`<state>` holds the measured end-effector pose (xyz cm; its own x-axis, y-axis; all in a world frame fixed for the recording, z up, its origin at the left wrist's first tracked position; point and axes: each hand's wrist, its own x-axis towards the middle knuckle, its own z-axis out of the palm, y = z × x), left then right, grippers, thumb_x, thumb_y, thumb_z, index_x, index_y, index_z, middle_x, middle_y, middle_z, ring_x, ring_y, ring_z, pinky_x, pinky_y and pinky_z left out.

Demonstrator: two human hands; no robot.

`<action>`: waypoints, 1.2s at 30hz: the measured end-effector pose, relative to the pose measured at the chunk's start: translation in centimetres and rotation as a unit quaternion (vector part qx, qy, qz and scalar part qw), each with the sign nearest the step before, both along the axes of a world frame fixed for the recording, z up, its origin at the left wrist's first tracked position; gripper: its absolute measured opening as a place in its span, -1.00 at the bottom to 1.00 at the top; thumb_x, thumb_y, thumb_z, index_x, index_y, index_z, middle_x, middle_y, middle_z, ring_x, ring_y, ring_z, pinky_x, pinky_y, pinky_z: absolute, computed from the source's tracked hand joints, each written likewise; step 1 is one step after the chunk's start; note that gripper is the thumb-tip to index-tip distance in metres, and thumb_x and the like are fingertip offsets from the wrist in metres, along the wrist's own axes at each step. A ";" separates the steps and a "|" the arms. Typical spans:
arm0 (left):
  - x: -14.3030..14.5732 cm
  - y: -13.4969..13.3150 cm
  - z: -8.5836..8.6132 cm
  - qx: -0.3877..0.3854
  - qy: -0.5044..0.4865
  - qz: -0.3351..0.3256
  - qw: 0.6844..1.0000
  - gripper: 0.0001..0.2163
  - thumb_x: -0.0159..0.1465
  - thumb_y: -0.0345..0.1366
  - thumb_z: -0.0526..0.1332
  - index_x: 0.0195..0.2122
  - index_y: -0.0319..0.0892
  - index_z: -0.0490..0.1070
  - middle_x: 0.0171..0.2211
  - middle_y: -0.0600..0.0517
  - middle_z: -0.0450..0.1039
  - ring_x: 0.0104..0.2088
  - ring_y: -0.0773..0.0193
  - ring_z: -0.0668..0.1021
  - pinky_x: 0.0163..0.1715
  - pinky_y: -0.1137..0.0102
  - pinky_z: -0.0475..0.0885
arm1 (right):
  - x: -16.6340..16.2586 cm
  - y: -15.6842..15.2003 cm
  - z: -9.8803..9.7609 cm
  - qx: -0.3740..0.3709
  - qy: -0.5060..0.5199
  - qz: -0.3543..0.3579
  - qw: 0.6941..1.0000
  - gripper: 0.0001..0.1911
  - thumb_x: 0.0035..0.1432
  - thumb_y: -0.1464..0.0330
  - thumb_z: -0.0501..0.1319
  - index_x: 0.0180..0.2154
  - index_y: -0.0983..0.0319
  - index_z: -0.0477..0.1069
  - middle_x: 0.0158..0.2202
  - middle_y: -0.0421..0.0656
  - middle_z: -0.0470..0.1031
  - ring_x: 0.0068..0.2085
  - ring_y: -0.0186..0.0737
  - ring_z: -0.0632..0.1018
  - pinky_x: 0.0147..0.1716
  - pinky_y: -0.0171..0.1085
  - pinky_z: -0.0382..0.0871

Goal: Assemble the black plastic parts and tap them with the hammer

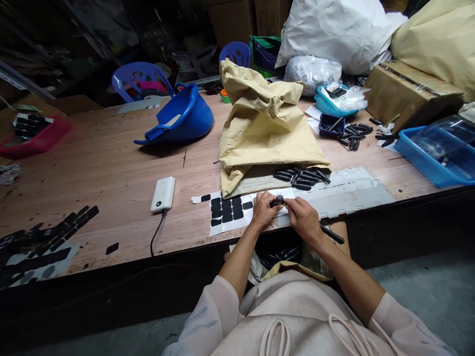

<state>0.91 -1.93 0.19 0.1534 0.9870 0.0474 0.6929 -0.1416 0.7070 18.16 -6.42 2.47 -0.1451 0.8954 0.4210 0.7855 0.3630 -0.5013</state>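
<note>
At the table's front edge, my left hand (264,210) and my right hand (305,220) are close together, fingers closed around a small black round-ended piece (279,199). A black rod (333,234) sticks out from beneath my right hand towards the right. Whether it joins the small piece is hidden by the hand. Left of my left hand lies a white backing sheet (217,229) with rows of black rounded-rectangle stickers (227,209). Several black slim parts (302,177) are piled just beyond my hands. More black parts (284,254) lie in an opened bag on my lap.
A beige cloth sack (267,133) stands behind the pile. Left are a white power bank (163,194) with a cable and a blue tub (185,116) on its side. A grey board (356,193), blue basket (426,158) and cardboard box (411,94) are right.
</note>
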 end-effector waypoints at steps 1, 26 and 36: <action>0.0 0.0 0.0 -0.001 0.000 0.001 1.000 -0.88 0.24 -0.30 0.46 -0.20 -0.01 0.65 -0.21 0.04 0.55 -0.04 0.09 0.46 0.05 0.19 0.36 | 0.0 0.0 -0.1 0.001 -0.015 -0.003 1.000 -0.69 0.47 0.33 0.08 0.00 0.13 0.60 -0.27 -0.12 0.56 -0.19 -0.17 0.54 -0.19 -0.28 0.39; 0.2 0.1 -0.2 0.006 0.011 0.007 1.000 -0.86 0.23 -0.30 0.46 -0.18 0.00 0.69 -0.19 0.04 0.58 -0.02 0.07 0.48 0.11 0.14 0.35 | 13.5 4.3 -0.3 -0.056 -0.029 -0.395 0.916 -0.66 0.27 0.38 0.20 0.01 0.21 0.64 -0.13 0.03 0.53 -0.13 -0.02 0.45 -0.21 -0.15 0.24; -0.4 -0.1 -0.3 0.008 0.018 -0.032 0.999 -0.85 0.30 -0.27 0.41 -0.12 0.04 0.68 -0.16 0.05 0.58 -0.01 0.08 0.47 0.13 0.12 0.32 | 12.7 4.7 -2.3 -0.058 -0.107 -0.440 0.889 -0.65 0.36 0.35 0.12 0.08 0.22 0.52 -0.04 0.07 0.46 -0.06 0.02 0.39 -0.18 -0.12 0.17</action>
<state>0.54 -2.01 -0.08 0.2172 0.9745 0.0556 0.7069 -0.1963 0.6796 30.89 -1.70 0.20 0.5687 0.7372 0.3647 0.8213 -0.4854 -0.2997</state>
